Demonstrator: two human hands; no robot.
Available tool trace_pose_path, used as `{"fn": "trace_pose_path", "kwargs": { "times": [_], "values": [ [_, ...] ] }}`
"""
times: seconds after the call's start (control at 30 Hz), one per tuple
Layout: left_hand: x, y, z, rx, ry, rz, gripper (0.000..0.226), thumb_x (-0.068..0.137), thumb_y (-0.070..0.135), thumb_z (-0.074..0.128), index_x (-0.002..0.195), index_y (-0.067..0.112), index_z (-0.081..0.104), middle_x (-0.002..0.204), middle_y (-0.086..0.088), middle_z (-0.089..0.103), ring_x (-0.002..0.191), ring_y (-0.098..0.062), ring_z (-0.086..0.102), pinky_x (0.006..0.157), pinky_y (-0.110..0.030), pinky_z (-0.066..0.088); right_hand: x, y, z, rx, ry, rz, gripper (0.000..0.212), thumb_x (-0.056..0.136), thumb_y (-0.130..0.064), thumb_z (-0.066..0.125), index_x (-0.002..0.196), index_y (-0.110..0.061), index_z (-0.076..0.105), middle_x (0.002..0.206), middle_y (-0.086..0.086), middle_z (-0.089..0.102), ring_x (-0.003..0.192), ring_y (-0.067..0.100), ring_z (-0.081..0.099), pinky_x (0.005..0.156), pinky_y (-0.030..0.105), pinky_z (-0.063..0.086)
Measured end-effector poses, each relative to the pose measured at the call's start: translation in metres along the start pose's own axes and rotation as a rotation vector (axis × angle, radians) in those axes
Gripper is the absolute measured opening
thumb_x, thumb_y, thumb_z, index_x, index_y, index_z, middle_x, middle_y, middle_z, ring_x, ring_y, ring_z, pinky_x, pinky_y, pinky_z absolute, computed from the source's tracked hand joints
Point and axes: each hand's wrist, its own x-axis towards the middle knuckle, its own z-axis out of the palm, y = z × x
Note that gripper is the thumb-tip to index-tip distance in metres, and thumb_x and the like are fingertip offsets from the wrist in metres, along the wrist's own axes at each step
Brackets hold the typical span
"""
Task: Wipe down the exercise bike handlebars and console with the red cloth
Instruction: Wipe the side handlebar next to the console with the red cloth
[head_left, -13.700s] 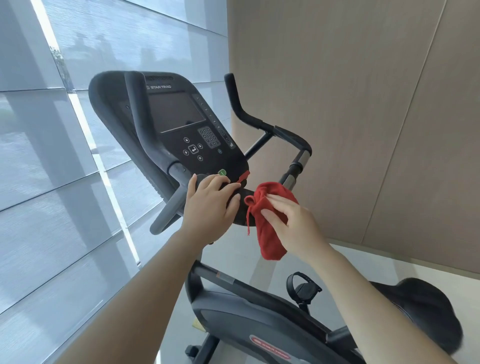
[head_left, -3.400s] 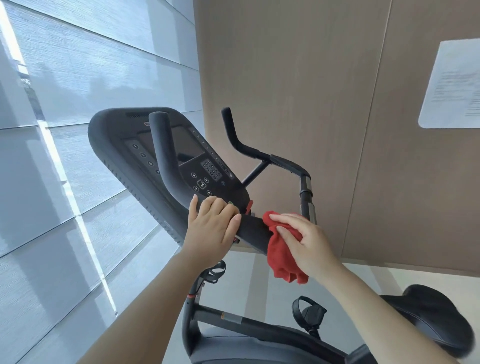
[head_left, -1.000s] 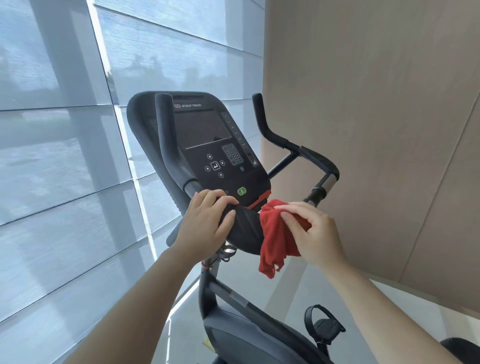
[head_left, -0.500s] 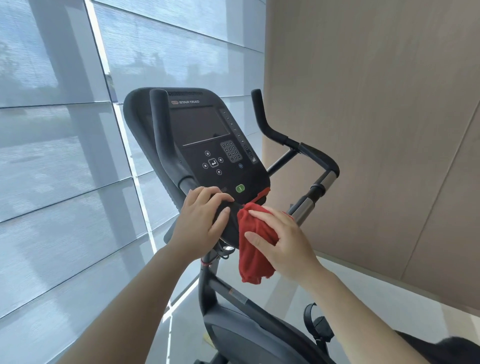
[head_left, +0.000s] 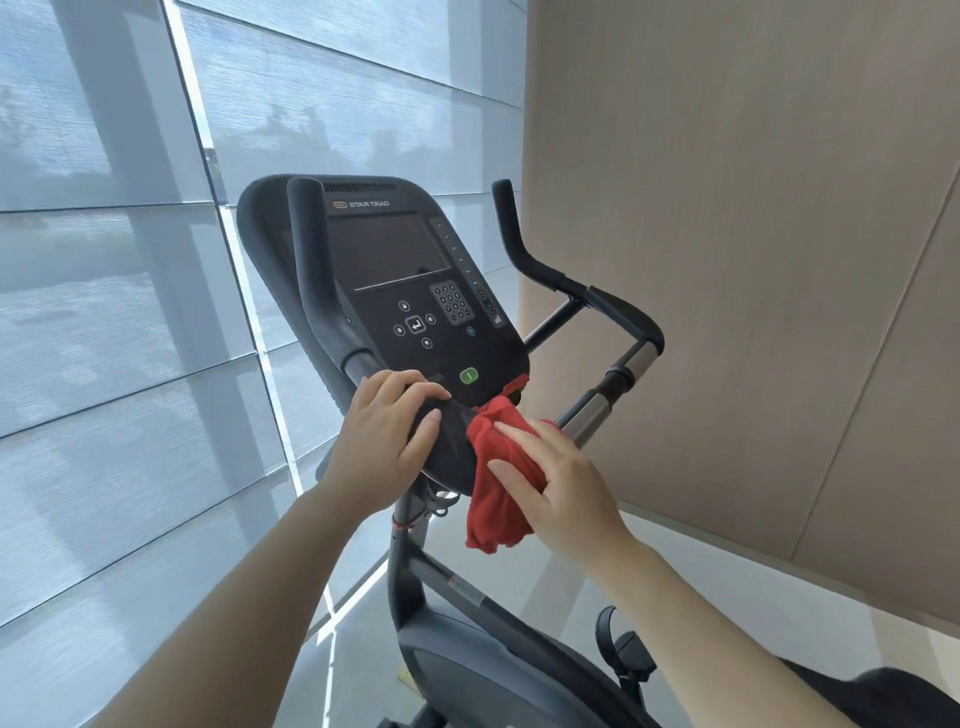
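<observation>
The right hand (head_left: 563, 486) lies with its fingers nearly straight over the red cloth (head_left: 496, 486), its grip released and simply pressing the cloth against the near lower edge of the exercise bike's dark centre pad; the loose end of the cloth hangs down below the thumb. Just left of it, the left hand (head_left: 392, 434) has its grip clenched round the same padded part of the handlebars (head_left: 613, 306), fingers curled over the top and thumb on the near face, a narrow strip of pad showing between the two hands. Right above the knuckles sits the console (head_left: 415, 291), tilted back, with "STAR TRAC" in pale letters beside a small orange logo along its far edge, over a dark screen (head_left: 387, 249). Below the screen are an arrow pad and a number keypad (head_left: 453, 303) whose digits are too small to read, then a green button (head_left: 468, 375) with a white stroke and a red tab (head_left: 517, 385) at the near right corner. A small label on the frame (head_left: 467, 590) cannot be read. To the left the shaded window (head_left: 104, 312) stands close behind the console; to the right there is open room between the curved bar and the wood-toned wall (head_left: 753, 260), with bare floor (head_left: 571, 561) beneath.
</observation>
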Motion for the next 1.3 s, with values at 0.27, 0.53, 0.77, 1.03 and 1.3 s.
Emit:
{"fn": "trace_pose_path", "kwargs": {
  "times": [0.27, 0.53, 0.77, 1.03, 1.3],
  "values": [
    [0.0, 0.002, -0.002, 0.01, -0.018, 0.0, 0.041, 0.092, 0.038, 0.027, 0.11, 0.022, 0.06, 0.113, 0.006, 0.054, 0.113, -0.017, 0.039, 0.105, -0.034, 0.028, -0.001, 0.004, -0.011, 0.125, 0.11, 0.048, 0.034, 0.091, -0.033, 0.053, 0.123, -0.025, 0.058, 0.118, -0.021, 0.051, 0.105, -0.01, 0.047, 0.088, -0.003, 0.032],
    [0.001, -0.005, -0.002, -0.006, -0.026, 0.027, 0.043, 0.092, 0.042, 0.026, 0.111, 0.023, 0.06, 0.113, 0.007, 0.054, 0.113, -0.019, 0.041, 0.105, -0.042, 0.029, -0.027, -0.015, 0.024, 0.027, 0.219, -0.044, 0.046, 0.093, -0.049, 0.04, 0.132, -0.026, 0.048, 0.142, -0.013, 0.04, 0.135, -0.006, 0.024, 0.111, 0.034, 0.031],
    [0.014, -0.028, -0.022, 0.034, -0.227, 0.213, 0.052, 0.092, 0.052, 0.016, 0.12, 0.031, 0.056, 0.118, 0.009, 0.052, 0.118, -0.014, 0.044, 0.113, -0.042, 0.014, -0.027, -0.015, 0.023, 0.02, 0.232, 0.054, 0.045, 0.089, -0.052, 0.044, 0.132, -0.039, 0.04, 0.139, -0.039, 0.025, 0.136, -0.006, 0.023, 0.11, 0.019, 0.028],
    [0.023, -0.062, -0.028, 0.074, -0.24, 0.4, 0.054, 0.094, 0.051, 0.017, 0.126, 0.028, 0.053, 0.114, 0.006, 0.058, 0.115, -0.019, 0.051, 0.111, -0.049, 0.023, -0.001, -0.062, 0.05, -0.093, 0.341, 0.07, 0.035, 0.091, -0.032, 0.054, 0.124, -0.022, 0.058, 0.127, -0.03, 0.04, 0.121, -0.018, 0.033, 0.106, 0.009, 0.023],
    [0.026, -0.088, -0.031, 0.053, -0.225, 0.504, 0.051, 0.095, 0.045, 0.018, 0.131, 0.025, 0.049, 0.116, 0.004, 0.058, 0.117, -0.02, 0.048, 0.111, -0.045, 0.021, 0.003, -0.072, 0.065, -0.3, 0.376, 0.358, 0.045, 0.089, -0.06, 0.03, 0.131, -0.046, 0.038, 0.149, -0.01, 0.031, 0.14, 0.006, 0.014, 0.116, 0.047, 0.009]
  ]
}}
